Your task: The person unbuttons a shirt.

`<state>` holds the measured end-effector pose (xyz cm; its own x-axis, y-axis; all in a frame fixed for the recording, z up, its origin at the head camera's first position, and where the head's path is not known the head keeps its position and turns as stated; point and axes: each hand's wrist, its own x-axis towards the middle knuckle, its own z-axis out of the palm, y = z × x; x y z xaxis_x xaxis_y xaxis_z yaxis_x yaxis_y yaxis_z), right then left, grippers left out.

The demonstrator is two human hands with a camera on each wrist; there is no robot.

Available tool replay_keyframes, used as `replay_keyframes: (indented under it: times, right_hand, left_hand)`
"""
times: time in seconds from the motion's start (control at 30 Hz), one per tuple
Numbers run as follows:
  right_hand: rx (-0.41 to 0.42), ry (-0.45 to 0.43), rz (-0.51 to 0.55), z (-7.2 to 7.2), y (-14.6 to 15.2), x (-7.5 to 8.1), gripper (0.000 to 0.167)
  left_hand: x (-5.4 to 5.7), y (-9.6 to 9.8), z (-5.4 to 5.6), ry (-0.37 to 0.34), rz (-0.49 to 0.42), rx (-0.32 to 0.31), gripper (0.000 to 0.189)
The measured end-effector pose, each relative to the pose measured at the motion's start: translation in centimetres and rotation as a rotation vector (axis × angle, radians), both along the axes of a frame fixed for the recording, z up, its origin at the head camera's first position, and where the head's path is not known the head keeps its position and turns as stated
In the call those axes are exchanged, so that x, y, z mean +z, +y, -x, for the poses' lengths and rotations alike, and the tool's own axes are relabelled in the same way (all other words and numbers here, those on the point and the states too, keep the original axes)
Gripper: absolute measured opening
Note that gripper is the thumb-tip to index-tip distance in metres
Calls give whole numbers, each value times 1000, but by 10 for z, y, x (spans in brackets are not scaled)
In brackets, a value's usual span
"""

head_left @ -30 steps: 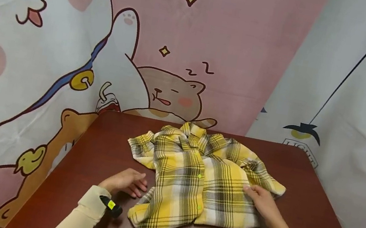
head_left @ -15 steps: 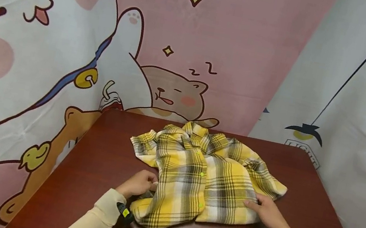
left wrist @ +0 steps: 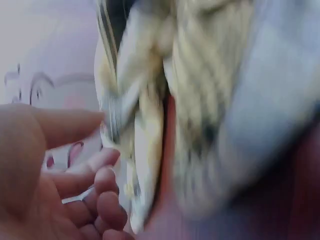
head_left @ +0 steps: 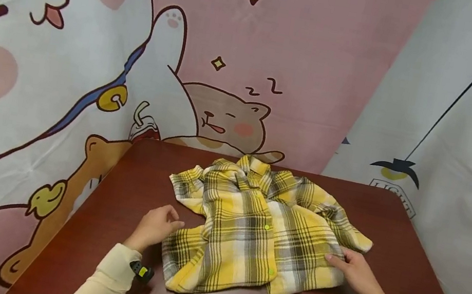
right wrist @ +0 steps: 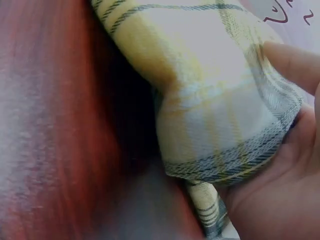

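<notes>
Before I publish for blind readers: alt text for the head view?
A yellow plaid shirt lies on a dark red table, its side edge pinched by a right hand. A left hand is beside the opposite side, and a cartoon-printed backdrop hangs behind.

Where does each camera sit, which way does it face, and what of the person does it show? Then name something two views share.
Head: worn on the head, facing forward and down at the checked shirt on the table; left hand, right hand and sleeves show.
Left wrist: worn there, looking past the left hand's fingers at blurred shirt cloth; only that hand shows.
Right wrist: worn there, looking along the right hand at the shirt edge it pinches; only that hand shows.
Shared: head and right wrist both show that grip.
</notes>
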<state>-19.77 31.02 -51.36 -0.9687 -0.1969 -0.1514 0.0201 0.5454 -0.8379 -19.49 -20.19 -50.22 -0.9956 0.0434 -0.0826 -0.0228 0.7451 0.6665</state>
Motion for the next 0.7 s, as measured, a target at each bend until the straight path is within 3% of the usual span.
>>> replay_keyframes:
  times: [0.07,0.2,0.3,0.47,0.6,0.7]
  right_hand:
    - [6,-37,-42,-1,1,-3,63]
    - [-8,-84,-61,2,1,0,67]
    - [-9,-102,-65,5,1,3,58]
    - [39,-65,48,6,-2,6,37]
    - [34,15,222,1,-6,24,32]
    - [17,52,405,-2,-11,44,25]
  left_hand:
    - [0,16,-7,-33,-79,-97,25]
    - [2,45,-19,-134,-140,-280,39]
    - [-2,60,-23,-171,-168,-332,35]
    - [-3,65,-18,-112,-351,-374,41]
    - [22,53,-6,-11,-560,-394,26]
    - [48,44,3,14,-812,-359,21]
